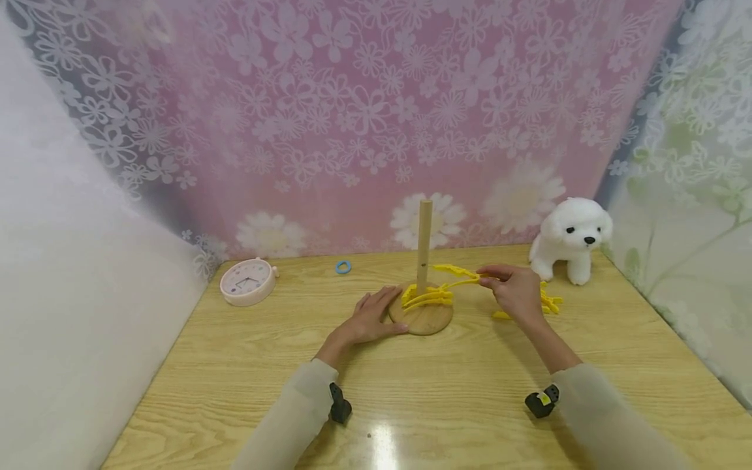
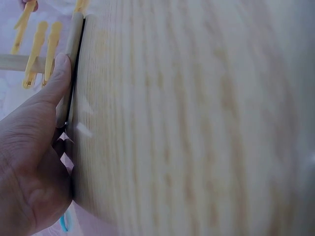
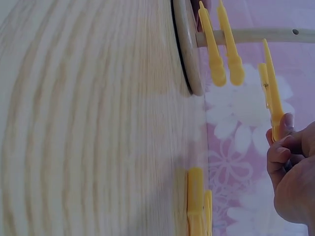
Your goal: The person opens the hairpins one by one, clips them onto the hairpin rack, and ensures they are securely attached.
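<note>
A round wooden base point(image 1: 431, 324) carries an upright wooden post point(image 1: 423, 241). My left hand point(image 1: 369, 320) holds the base at its left edge, the thumb along the front and the fingers towards the back. Two yellow clothes pegs point(image 3: 216, 59) sit low on the post, one above the other. Between thumb and fingers, my right hand point(image 1: 517, 292) pinches the handles of another yellow peg point(image 3: 275, 105). That peg's jaws are spread and point at the post, a little apart from it. More yellow pegs point(image 1: 551, 303) lie on the table, partly hidden behind the right hand.
A pink alarm clock point(image 1: 248, 282) lies at the back left, and a small blue ring point(image 1: 343, 267) sits near the back edge. At the back right stands a white plush dog point(image 1: 572, 238). Floral cloth point(image 1: 364, 130) hangs behind the wooden table point(image 1: 446, 391).
</note>
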Action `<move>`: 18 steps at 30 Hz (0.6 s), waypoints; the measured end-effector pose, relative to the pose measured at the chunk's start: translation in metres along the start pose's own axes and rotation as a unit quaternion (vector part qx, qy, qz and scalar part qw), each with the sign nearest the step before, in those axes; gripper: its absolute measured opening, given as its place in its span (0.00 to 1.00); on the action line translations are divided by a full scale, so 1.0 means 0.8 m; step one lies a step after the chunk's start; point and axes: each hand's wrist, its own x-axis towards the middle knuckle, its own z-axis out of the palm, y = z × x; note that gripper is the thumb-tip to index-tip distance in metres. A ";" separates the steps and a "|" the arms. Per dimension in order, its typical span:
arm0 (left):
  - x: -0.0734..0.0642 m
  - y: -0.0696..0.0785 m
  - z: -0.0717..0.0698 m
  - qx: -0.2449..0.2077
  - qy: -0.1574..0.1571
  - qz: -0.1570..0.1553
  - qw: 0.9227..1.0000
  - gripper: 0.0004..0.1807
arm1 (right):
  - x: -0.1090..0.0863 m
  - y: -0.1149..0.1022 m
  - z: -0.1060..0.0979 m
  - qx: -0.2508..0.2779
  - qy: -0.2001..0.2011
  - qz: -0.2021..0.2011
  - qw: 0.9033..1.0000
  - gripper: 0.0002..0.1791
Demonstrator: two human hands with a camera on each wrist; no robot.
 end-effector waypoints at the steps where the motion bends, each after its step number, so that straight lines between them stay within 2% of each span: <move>1: 0.000 0.000 0.000 0.002 0.002 0.000 1.000 0.49 | 0.001 -0.002 0.002 0.009 -0.004 0.002 1.000 0.09; 7: 0.001 0.000 0.000 0.003 -0.002 -0.002 1.000 0.49 | 0.003 -0.009 0.015 0.066 -0.030 0.030 0.997 0.09; 18: -0.002 0.002 -0.001 0.004 -0.004 -0.001 1.000 0.48 | 0.008 -0.025 0.042 0.076 -0.045 0.036 0.995 0.08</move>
